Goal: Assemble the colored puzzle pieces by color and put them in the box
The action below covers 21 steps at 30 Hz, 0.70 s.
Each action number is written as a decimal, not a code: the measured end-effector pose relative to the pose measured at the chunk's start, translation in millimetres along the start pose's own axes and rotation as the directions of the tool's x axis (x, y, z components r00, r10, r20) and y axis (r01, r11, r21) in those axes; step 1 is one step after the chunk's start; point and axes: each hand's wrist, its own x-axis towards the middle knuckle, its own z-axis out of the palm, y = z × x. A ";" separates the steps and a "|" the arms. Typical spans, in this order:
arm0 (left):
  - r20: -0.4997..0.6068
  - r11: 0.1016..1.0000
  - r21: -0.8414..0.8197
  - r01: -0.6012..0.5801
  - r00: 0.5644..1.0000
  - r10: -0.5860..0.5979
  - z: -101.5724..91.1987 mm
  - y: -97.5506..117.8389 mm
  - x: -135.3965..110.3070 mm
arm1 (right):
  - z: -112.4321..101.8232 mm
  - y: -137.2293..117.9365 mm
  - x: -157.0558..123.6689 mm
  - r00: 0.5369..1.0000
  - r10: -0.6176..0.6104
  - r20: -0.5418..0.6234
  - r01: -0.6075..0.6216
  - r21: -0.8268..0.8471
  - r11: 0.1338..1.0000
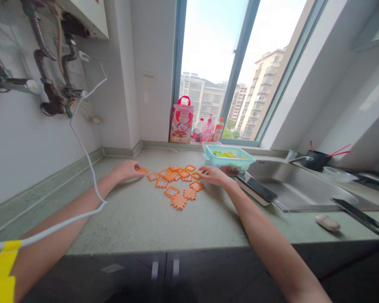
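Observation:
My left hand [128, 170] is at the left of a loose group of orange pieces, its fingers closed on an orange jagged-edged interlocking tile [142, 170]. On the other side, my right hand [215, 175] has its fingers slightly apart, with the fingertips at the edge of an orange ring-like piece [196, 176]. Between my hands lie several orange tiles, some plain like the nearest tile [178, 202], others bearing a pale printed patch like the printed tile [172, 191]. Some overlap at the back of the group.
Behind my right hand stands a turquoise tub [229, 160] with green and yellow pieces. A phone [257, 187] lies by the steel sink [284, 181]. A white cable [90, 168] crosses above my left forearm. A pale rounded object [327, 222] sits near the counter's front edge.

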 end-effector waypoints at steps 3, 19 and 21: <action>-0.024 0.998 -0.045 -0.052 0.998 0.051 1.4 7.3 -0.3 | 3.1 -3.7 1.3 1.000 0.000 -0.006 0.000 0.006 1.000; 0.030 0.950 -0.130 -0.282 0.957 0.289 10.8 38.6 -15.0 | -28.5 -38.6 -17.8 0.995 0.048 0.089 -0.043 -0.057 0.997; 0.033 0.958 -0.116 -0.263 0.963 0.269 11.5 38.9 -15.2 | -28.0 -47.4 -21.4 0.986 0.052 0.161 -0.045 -0.050 0.998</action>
